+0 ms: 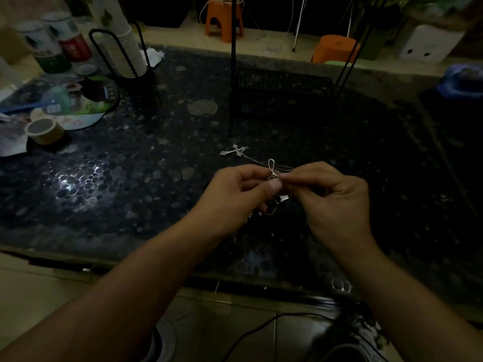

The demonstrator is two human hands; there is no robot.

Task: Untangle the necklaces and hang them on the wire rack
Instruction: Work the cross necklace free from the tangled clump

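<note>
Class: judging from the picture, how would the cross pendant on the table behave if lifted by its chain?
The cross pendant looks small and thin, so probably light. Its chain lies slack on the table, so it would likely hang limp and let the cross swing.

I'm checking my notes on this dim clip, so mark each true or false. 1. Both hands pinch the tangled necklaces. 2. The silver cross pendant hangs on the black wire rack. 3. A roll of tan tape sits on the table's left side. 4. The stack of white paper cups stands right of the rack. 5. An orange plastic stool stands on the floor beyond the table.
1. True: the left hand and right hand pinch the tangled necklaces between them.
2. False: the silver cross pendant lies on the dark pebble-patterned table, in front of the black wire rack.
3. True: the roll of tan tape.
4. False: the stack of white paper cups stands left of it.
5. True: the orange plastic stool.
</note>
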